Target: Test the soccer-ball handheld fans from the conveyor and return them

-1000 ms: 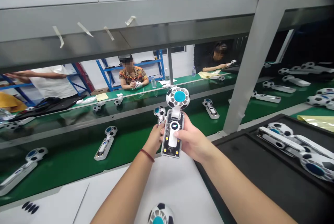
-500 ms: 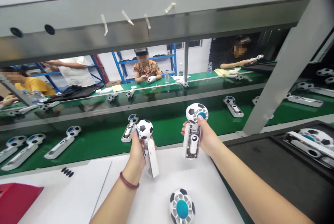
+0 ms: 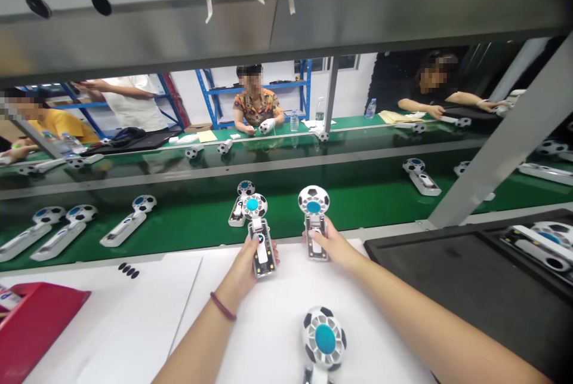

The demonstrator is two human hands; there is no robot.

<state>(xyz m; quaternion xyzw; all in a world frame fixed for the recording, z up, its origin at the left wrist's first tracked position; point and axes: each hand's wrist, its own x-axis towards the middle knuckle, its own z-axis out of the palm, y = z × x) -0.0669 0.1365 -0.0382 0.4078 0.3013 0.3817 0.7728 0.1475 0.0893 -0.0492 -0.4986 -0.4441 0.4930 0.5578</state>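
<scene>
My left hand (image 3: pixel 244 263) is closed around the handle of a handheld fan (image 3: pixel 255 206) with a black-and-white soccer-ball head. Its blue centre and the handle's inner face, with dark parts and a white strip, point toward me. A matching handheld fan (image 3: pixel 314 200) stands upright in my right hand (image 3: pixel 336 245), the thumb lying across its handle. Both fans are held above the far edge of the white work surface (image 3: pixel 277 318). Closer to me on that surface lies a third soccer-ball fan (image 3: pixel 324 339), its handle cut off by the lower frame edge.
Beyond the surface runs a green conveyor belt (image 3: pixel 179 223) carrying several similar fans. A black tray (image 3: pixel 447 276) is at right, a red bin (image 3: pixel 49 324) at left beside small black ovals (image 3: pixel 128 270). A metal beam (image 3: pixel 268 25) crosses overhead. Several people work opposite.
The left fan has turned so its blue centre and inner face show. My right thumb has moved from the other fan's head down to its handle. The view has shifted slightly.
</scene>
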